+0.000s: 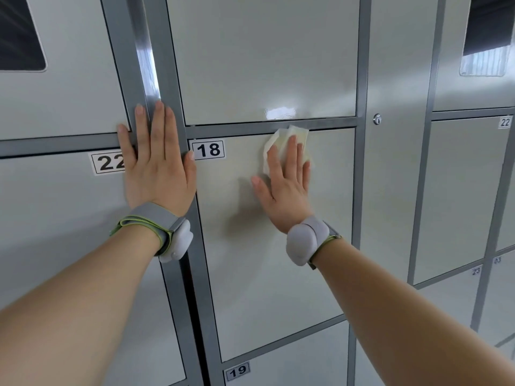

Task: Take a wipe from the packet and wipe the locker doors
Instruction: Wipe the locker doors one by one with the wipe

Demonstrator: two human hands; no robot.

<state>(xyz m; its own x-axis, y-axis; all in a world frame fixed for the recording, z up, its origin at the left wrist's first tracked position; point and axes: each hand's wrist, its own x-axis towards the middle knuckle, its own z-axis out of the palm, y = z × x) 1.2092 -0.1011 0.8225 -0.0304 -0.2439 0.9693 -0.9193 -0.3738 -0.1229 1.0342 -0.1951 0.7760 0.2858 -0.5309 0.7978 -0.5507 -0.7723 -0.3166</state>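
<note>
- Right hand [287, 185], fingers straight, presses the wipe [289, 137] flat against the top of locker door 18 [264, 260].
- Left hand [158, 168], also flat and holding nothing, rests on the grey frame post [150, 65].

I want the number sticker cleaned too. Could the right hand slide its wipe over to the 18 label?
Probably yes. The right hand presses the wipe flat on the same door, and only bare panel lies between it and the 18 label. The left hand just touches its left edge.

Bright, even light w/ glare on upper door [262, 65], soft shadows, wide-angle bend at edges.
</note>
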